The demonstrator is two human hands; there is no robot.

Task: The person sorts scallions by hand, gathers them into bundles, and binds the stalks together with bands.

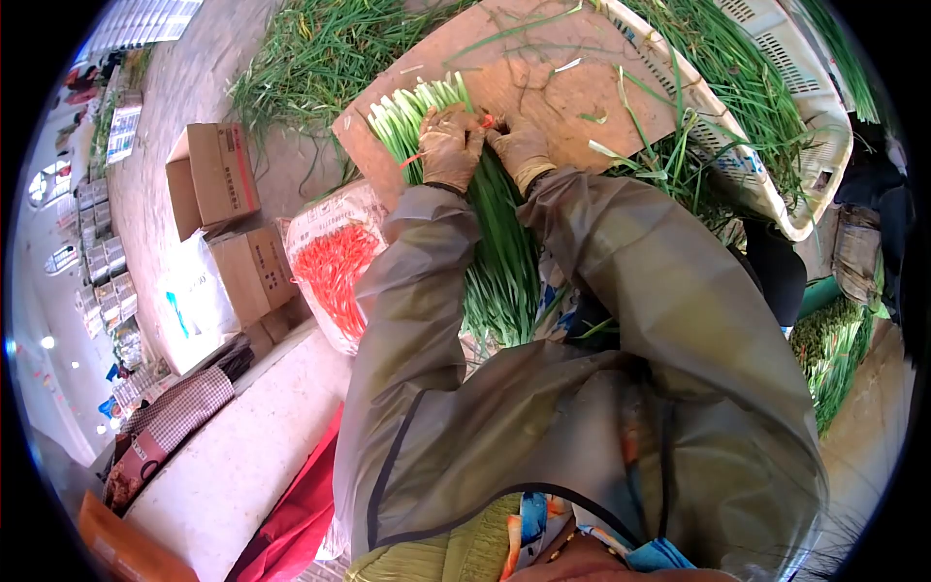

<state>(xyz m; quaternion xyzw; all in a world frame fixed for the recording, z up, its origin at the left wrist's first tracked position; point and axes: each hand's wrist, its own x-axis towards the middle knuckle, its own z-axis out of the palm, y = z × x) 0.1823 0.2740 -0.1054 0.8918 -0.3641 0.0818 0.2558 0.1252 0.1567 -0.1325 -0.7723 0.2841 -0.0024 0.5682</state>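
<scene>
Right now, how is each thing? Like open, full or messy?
Left hand: on bundle, fingers curled
Right hand: at bundle's edge
Red tie: at bundle, knot unclear
Board: messy, leaf scraps
Crate: open-topped, greens inside
Box: open
Sack: open, red strips showing

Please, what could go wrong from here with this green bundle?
The red tie between the left hand and right hand might cut the stalks if pulled hard. The white ends fan out, so some may slip loose. The leaves hang past the board and could bend.
</scene>
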